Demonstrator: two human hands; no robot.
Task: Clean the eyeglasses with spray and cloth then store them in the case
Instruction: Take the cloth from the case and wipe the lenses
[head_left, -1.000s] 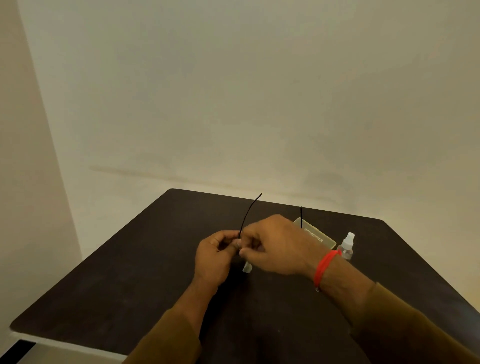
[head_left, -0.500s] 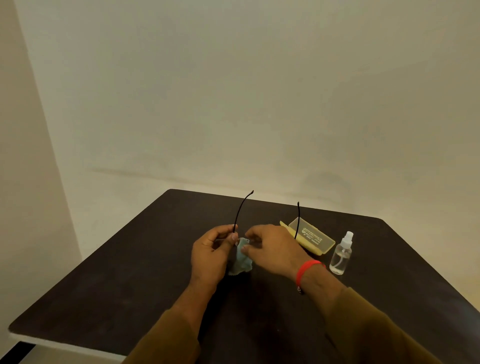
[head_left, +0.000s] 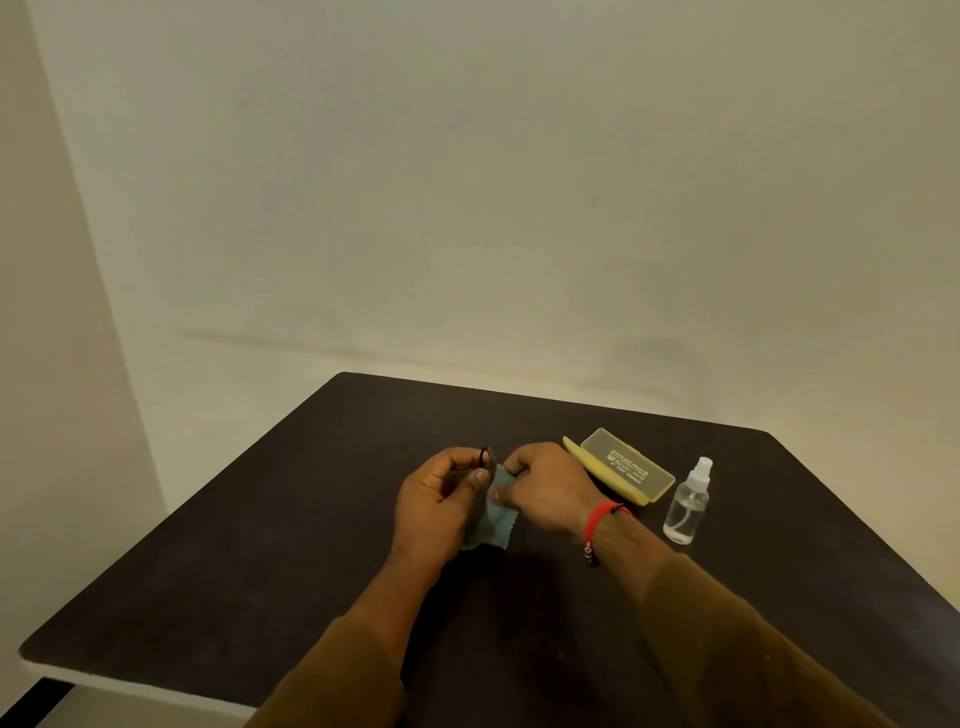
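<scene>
My left hand (head_left: 441, 493) pinches the black-framed eyeglasses (head_left: 485, 458), of which only a small piece of frame shows between the fingers. My right hand (head_left: 545, 483), with a red band on its wrist, holds a light blue cloth (head_left: 493, 514) against the glasses; the cloth hangs down between both hands. Both hands hover above the middle of the dark table (head_left: 260, 571). A yellow translucent case (head_left: 623, 465) lies open to the right. A clear spray bottle (head_left: 688, 506) stands upright beside it.
A plain pale wall runs behind the table and along the left side. The table's front left edge (head_left: 130, 686) drops to a light floor. Case and bottle stand close to my right wrist.
The two black temple arms that stuck up above the hands are no longer visible. The hands have come closer together, and the cloth now hangs lower between them.
</scene>
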